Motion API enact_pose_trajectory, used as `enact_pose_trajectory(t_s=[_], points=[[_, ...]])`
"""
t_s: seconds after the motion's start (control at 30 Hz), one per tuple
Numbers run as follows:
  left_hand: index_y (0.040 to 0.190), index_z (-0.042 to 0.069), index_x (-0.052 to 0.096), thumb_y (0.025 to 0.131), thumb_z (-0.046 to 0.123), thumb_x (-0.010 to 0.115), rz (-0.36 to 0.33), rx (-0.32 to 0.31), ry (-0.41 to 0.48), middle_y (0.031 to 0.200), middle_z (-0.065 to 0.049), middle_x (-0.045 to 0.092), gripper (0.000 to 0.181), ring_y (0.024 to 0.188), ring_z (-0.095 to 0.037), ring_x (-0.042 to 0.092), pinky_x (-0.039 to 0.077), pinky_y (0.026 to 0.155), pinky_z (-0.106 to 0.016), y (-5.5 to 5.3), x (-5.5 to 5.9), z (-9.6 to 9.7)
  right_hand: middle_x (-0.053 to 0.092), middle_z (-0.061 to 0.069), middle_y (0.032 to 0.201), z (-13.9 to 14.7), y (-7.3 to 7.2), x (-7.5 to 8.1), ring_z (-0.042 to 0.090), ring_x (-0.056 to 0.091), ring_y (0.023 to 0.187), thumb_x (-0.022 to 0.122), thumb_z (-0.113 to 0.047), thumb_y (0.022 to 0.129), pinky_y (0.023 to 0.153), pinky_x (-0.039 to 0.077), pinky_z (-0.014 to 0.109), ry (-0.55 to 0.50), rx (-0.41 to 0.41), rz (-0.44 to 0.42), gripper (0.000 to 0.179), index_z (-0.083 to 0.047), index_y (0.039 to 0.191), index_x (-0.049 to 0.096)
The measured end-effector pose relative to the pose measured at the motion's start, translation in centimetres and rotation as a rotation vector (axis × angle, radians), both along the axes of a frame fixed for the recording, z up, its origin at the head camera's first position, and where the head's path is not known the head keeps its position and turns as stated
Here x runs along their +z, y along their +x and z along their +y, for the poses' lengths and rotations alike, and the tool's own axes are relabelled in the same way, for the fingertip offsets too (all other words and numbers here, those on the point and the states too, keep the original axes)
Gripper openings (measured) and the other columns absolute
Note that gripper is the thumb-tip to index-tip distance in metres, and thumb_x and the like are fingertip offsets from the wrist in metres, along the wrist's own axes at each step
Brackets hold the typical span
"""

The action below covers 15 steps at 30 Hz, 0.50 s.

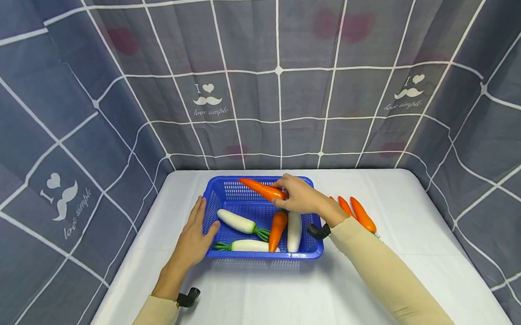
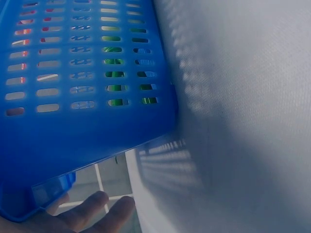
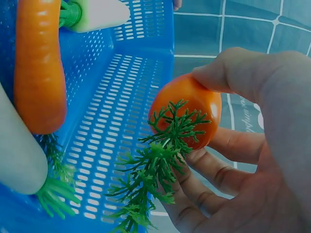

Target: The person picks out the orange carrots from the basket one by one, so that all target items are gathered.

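Observation:
A blue plastic basket [image 1: 256, 255] stands on the white table. My right hand [image 1: 301, 193] grips an orange carrot [image 1: 262, 188] over the basket's back right part, its tip pointing left. In the right wrist view, thumb and fingers wrap the carrot's thick end [image 3: 170, 92], and green leaves hang from it. Below lie three white radishes, one lengthwise [image 1: 236, 221], one along the front wall [image 1: 249, 245] and one at the right [image 1: 294, 232]. Another carrot [image 1: 277, 228] lies among them. My left hand [image 1: 194, 239] rests at the basket's left rim, fingers extended, thumb reaching over the edge.
Several more carrots [image 1: 362, 215] lie on the table right of the basket, partly hidden by my right forearm. The white-covered table [image 1: 259, 300] is enclosed by grey-blue curtains [image 1: 257, 94] with white grid lines at the back and both sides.

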<state>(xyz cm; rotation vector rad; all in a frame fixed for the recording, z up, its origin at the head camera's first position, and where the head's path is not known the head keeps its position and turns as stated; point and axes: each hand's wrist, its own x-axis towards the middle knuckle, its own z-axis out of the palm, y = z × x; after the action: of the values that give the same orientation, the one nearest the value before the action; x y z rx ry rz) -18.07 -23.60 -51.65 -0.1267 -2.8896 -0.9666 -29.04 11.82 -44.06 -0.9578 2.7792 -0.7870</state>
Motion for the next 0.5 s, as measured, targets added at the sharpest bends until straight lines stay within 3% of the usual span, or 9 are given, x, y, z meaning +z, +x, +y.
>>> enact_pose_trajectory(t_s=[0.5], points=[[0.188,0.007,0.010,0.122,0.042,0.057,0.002,-0.003,0.003,0.199,-0.016,0.005,0.089,0.182,-0.051,0.018,0.026,0.143,-0.072,0.2,0.1,0.1,0.072,0.010,0.116,4.3,1.5,0.0,0.017,0.064,0.091,0.083,-0.028,0.105,0.080,0.057,0.030,-0.097,-0.075,0.030,0.045,-0.002,0.142,0.078]])
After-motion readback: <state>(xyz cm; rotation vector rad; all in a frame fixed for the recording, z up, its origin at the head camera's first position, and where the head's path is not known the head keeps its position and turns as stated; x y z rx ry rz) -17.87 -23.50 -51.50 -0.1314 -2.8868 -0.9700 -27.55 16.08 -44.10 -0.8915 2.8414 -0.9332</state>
